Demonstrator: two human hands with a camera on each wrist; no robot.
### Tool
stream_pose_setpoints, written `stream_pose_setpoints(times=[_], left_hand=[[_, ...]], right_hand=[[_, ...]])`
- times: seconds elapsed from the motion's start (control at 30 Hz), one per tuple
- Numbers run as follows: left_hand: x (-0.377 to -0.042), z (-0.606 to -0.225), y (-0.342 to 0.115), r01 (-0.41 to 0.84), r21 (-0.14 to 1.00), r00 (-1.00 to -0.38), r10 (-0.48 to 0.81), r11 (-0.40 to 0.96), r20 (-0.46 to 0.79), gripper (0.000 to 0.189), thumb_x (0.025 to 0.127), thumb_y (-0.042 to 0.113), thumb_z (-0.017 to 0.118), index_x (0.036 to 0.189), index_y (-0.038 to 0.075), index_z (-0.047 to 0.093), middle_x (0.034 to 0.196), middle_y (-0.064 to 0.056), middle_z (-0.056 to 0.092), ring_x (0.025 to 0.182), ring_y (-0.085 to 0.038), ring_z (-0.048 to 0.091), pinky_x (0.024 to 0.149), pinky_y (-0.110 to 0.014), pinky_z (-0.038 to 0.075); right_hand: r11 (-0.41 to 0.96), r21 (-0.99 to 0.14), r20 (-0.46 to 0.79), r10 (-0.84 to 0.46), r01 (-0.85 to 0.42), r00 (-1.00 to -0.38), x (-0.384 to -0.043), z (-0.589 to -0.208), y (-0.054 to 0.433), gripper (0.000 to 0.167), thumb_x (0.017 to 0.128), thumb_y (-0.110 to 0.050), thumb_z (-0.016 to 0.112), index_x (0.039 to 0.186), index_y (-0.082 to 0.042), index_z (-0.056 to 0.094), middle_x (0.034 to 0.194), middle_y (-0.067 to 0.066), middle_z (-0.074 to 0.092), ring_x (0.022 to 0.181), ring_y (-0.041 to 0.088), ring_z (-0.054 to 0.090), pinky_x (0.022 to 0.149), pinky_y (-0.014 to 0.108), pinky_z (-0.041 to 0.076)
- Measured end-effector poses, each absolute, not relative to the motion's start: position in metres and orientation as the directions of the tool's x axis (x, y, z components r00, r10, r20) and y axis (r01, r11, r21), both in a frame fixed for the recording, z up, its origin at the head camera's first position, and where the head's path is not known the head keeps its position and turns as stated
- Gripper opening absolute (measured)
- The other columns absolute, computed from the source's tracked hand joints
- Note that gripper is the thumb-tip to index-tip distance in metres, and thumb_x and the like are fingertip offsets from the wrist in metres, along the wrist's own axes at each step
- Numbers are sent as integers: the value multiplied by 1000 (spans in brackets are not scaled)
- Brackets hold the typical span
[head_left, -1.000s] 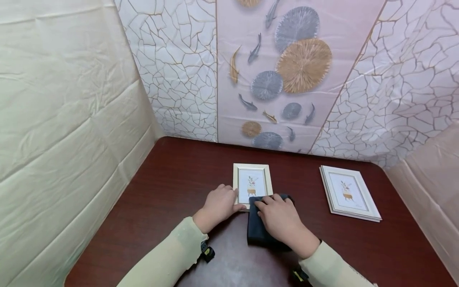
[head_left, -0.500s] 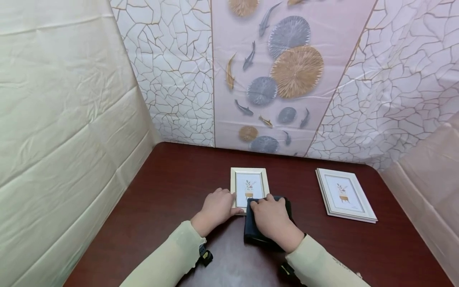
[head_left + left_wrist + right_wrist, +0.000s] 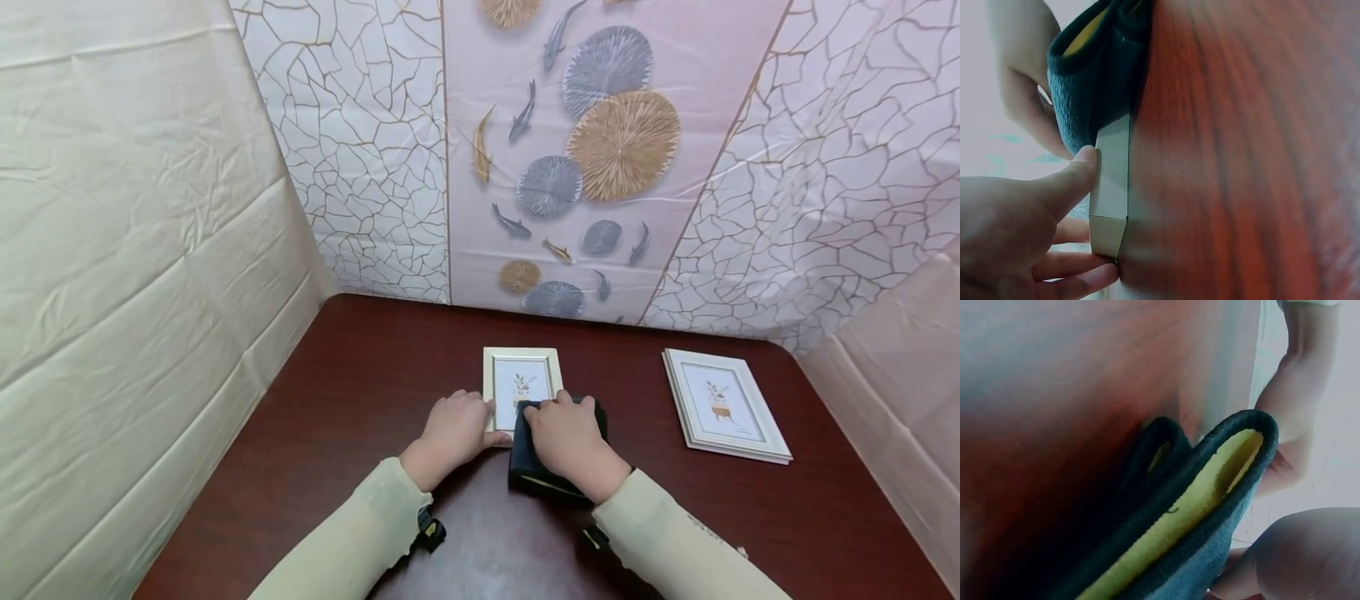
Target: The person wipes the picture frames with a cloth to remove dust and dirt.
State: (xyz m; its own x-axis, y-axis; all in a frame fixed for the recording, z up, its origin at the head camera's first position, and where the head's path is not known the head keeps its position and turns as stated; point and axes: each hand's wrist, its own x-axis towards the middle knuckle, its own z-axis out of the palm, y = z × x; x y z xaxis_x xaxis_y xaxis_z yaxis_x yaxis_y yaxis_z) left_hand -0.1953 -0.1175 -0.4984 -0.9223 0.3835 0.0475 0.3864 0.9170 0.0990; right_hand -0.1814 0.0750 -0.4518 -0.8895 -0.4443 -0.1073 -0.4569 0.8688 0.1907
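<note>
A cream picture frame (image 3: 521,371) with a plant print lies face up near the middle of the table. My left hand (image 3: 452,431) holds its near left corner, thumb on the near edge and fingers along the left side. My right hand (image 3: 567,437) grips a folded dark blue cloth (image 3: 526,467) over the frame's near right part, which hides that part of the print. In the left wrist view, the thumb presses the frame's edge (image 3: 1110,187), with the cloth (image 3: 1100,81) right beyond. The right wrist view shows the folds of the cloth (image 3: 1210,487) and its yellow inner side.
A stack of white picture frames (image 3: 723,404) with a similar print lies at the right of the dark red wooden table (image 3: 405,350). Patterned fabric (image 3: 562,167) hangs behind the table, and pale fabric (image 3: 150,250) walls the left side.
My right hand has slid the cloth a little away from me, farther over the picture frame. My left hand keeps its hold on the frame. The head view has shifted slightly.
</note>
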Motion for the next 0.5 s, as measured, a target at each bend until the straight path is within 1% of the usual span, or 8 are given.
stream_pose_setpoints(times=[0.2,0.37,0.5], left_hand=[[-196,-501,-119,397,87,-917,392,914,72,52,99,65,73,127,22,81,102,0,75,97,-26,68,78,-45,59],[-195,-503,-119,400,83,-915,394,913,81,50,99,66,74,122,23,82,101,0,74,95,-26,68,75,-44,59],[-196,-503,-120,399,81,-916,393,913,76,51,99,67,73,122,23,81,102,0,74,95,-25,68,76,-44,59]], right_hand=[[874,200,-149,-419,-442,-896,-199,-450,71,29,112,-21,63,138,-18,77,121,12,77,111,38,64,94,75,49],[876,191,-167,-415,-442,-895,-213,-452,69,31,113,-19,62,141,-17,76,126,14,76,119,42,64,100,81,45],[878,186,-162,-415,-441,-895,-223,-455,71,33,114,-19,60,143,-16,74,134,16,74,127,44,62,102,82,43]])
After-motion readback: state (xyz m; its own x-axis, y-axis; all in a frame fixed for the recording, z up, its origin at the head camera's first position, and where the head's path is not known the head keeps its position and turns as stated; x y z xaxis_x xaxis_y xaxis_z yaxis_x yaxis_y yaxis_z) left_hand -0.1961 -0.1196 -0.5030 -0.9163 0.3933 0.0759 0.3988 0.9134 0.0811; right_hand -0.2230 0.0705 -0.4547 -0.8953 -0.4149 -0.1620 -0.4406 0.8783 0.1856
